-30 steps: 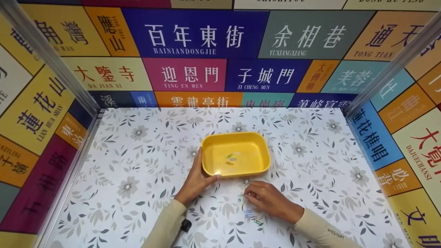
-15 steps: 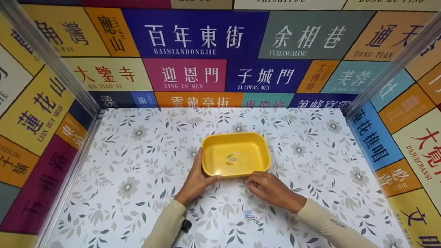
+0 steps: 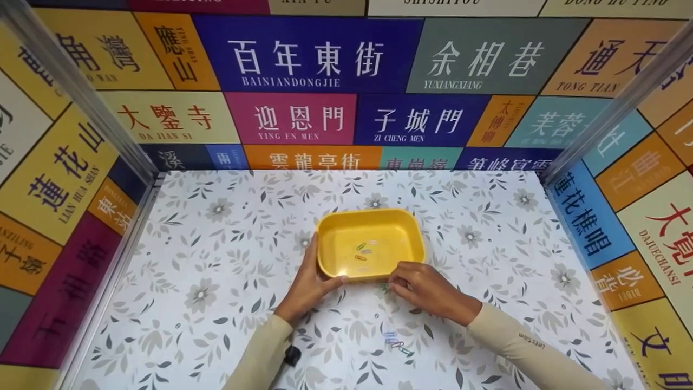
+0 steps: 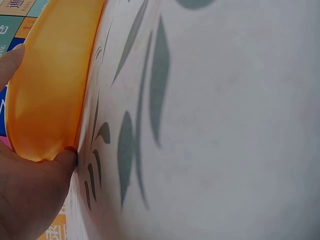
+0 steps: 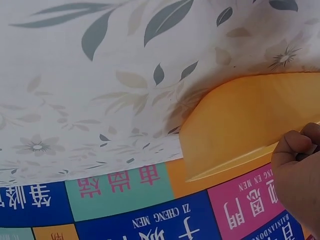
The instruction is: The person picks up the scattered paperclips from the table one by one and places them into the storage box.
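Note:
A yellow plastic box [image 3: 398, 246] stands on the table, with several small paper clips [image 3: 360, 258] on its floor. My left hand [image 3: 308, 287] holds the box's near left corner, thumb at the front and fingers along the left side; the left wrist view shows the thumb against the box wall [image 4: 50, 100]. At the near right rim, my right hand [image 3: 427, 290] pinches a green paper clip [image 3: 385, 288], mostly hidden by the fingertips. In the right wrist view the curled fingers sit beside the rim, the clip out of sight. Nearer me lie loose paper clips [image 3: 398, 344], bluish, reddish and green.
A white cloth with grey leaves and flowers covers the table [image 3: 216, 260]. Panels with coloured name tiles [image 3: 303, 54] close off the back and both sides. A small black object [image 3: 292, 355] is at the left sleeve.
My right hand has moved away from me, from above the loose clips up to the box's near rim, carrying the green paper clip. The left hand and the box stay put.

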`<state>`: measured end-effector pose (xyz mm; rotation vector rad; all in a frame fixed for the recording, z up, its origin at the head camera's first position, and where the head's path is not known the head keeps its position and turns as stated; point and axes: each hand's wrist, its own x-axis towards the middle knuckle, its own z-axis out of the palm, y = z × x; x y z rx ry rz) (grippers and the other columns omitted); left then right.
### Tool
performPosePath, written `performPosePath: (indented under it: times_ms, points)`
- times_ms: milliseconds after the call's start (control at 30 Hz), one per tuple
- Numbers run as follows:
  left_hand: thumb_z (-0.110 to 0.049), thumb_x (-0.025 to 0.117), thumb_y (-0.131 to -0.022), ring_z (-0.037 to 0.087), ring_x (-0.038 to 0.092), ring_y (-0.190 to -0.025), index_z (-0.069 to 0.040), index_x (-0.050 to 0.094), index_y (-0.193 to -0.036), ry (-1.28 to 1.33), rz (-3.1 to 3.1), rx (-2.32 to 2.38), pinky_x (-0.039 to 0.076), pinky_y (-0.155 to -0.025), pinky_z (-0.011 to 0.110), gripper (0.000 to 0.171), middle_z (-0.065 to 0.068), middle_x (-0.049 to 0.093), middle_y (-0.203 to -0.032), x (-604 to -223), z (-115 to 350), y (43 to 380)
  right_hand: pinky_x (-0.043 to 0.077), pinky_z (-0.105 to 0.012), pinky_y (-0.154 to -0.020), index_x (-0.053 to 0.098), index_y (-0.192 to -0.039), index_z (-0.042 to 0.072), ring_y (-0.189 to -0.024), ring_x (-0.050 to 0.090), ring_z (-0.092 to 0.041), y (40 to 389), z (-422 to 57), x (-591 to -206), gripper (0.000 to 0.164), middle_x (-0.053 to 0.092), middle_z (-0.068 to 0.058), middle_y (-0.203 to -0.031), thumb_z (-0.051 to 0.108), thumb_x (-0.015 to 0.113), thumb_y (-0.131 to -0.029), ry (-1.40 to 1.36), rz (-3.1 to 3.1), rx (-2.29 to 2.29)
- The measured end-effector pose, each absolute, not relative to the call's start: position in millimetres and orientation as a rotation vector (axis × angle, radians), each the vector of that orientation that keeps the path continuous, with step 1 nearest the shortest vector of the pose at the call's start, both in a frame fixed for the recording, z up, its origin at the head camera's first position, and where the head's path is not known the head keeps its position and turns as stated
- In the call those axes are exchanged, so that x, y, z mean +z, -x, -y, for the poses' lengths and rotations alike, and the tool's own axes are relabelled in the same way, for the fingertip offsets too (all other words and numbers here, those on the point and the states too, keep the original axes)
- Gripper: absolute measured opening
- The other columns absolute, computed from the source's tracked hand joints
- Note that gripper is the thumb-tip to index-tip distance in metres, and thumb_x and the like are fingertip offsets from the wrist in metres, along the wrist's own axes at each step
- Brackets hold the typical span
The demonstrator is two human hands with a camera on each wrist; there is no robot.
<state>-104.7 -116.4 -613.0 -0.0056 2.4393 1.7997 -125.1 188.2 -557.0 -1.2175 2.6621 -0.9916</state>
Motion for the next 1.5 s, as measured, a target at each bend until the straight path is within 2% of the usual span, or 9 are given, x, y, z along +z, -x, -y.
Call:
performPosePath:
  times_ms: [267,500,1000,1267,1500]
  points:
    - [-0.035,0.095,-0.086,0.025,0.014,-0.169,-0.016,0.003,-0.179,-0.089,-2.461,1.823,0.011,-0.137,0.047,0.132,0.003,0.008,-0.186,-613.4,118.9,105.9,0.053,-0.026,-0.066,0.078,-0.096,0.009,-0.075,0.056,-0.006,133.1,-186.4,-551.3,0.006,0.064,0.006,-0.084,0.006,0.082,-0.099,1.257,-2.697,-0.912]
    - [-0.033,0.095,-0.085,0.025,0.014,-0.17,-0.02,0.003,-0.179,-0.083,-2.455,1.828,0.011,-0.137,0.049,0.132,0.002,0.008,-0.186,-613.2,116.9,106.3,0.053,-0.027,-0.067,0.078,-0.096,0.011,-0.075,0.055,-0.007,140.1,-184.5,-544.7,0.007,0.063,0.006,-0.083,0.006,0.081,-0.099,1.257,-2.695,-0.893]
    - [-0.036,0.095,-0.084,0.023,0.011,-0.17,-0.021,0.002,-0.179,-0.058,-2.45,1.816,0.008,-0.137,0.048,0.134,-0.001,0.006,-0.186,-613.5,117.6,107.2,0.051,-0.027,-0.066,0.077,-0.097,0.01,-0.075,0.055,-0.009,151.1,-182.1,-539.6,0.006,0.063,0.004,-0.083,0.006,0.078,-0.1,1.299,-2.688,-0.886]
    - [-0.034,0.095,-0.086,0.024,0.011,-0.17,-0.019,0.002,-0.179,-0.067,-2.441,1.821,0.01,-0.138,0.047,0.132,0.002,0.007,-0.186,-612.3,117.1,106.1,0.051,-0.029,-0.067,0.077,-0.094,0.01,-0.075,0.055,-0.01,159.2,-178.5,-539.3,0.008,0.061,0.003,-0.081,0.006,0.076,-0.101,1.312,-2.73,-0.856]
    - [-0.033,0.095,-0.085,0.025,0.011,-0.17,-0.021,0.003,-0.179,-0.022,-2.426,1.832,0.009,-0.138,0.049,0.132,0.0,0.006,-0.186,-613.5,116.4,104.7,0.05,-0.03,-0.069,0.077,-0.096,0.008,-0.076,0.055,-0.012,170.9,-171.9,-542.7,0.005,0.061,0.003,-0.081,0.008,0.077,-0.101,1.284,-2.709,-0.815]
